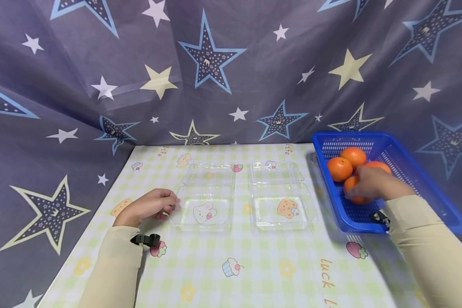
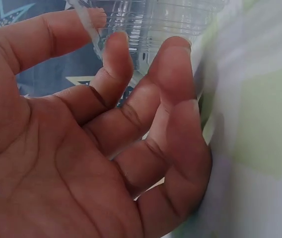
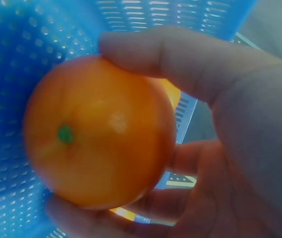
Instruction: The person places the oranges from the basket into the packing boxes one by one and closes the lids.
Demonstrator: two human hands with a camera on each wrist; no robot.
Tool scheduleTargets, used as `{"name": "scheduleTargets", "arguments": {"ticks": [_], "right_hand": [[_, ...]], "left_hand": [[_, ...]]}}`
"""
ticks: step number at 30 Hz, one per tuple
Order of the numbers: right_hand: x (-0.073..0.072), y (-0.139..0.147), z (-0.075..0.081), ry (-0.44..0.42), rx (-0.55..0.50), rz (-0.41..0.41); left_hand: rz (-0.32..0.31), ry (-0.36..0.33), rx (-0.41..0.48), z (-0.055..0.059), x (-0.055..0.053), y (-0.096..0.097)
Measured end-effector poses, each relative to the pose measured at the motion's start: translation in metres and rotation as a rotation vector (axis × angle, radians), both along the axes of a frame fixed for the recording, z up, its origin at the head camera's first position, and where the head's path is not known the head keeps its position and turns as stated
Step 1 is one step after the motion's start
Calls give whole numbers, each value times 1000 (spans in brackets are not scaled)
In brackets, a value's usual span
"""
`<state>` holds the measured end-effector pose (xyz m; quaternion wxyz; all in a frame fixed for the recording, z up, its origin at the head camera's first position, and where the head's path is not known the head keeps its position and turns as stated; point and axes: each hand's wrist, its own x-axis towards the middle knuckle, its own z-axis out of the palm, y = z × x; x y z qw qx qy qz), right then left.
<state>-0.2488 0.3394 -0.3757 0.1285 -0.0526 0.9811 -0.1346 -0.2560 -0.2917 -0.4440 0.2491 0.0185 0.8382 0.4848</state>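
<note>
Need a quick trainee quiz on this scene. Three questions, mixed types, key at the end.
1. Which hand grips an orange at the blue basket?
2. True or false: both clear plastic clamshells lie open.
3. How many oranges show in the head view, counting the gripped one?

Key:
1. The right hand.
2. True.
3. Four.

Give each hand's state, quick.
Left hand: at the edge of a clear rectangular plastic container; grip cannot be told.
Right hand: closed, holding a round orange fruit.
</note>
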Motion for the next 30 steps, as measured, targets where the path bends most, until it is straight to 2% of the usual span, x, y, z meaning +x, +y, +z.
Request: {"name": "scheduleTargets", "arguments": {"ticks": [7,9,14,17,23,30], "right_hand": [[2,7,0,-51,-108,1],[2,9,-1,-34,-105,14],[0,8,0,62,-26,28],[-1,8,1,79,-19,27],[1,8,4,75,-56,-16],[3,10,9,71,-105,-19]], "left_hand": [[23,19,40,-4,1,-5],[24,25,54,-6,2,-6],[14,33,96,-8,3,-9],[8,37,114,-8,4,-10],[14,38,99,-5,6,-9],[30,21,95,-6,6,-10]]}}
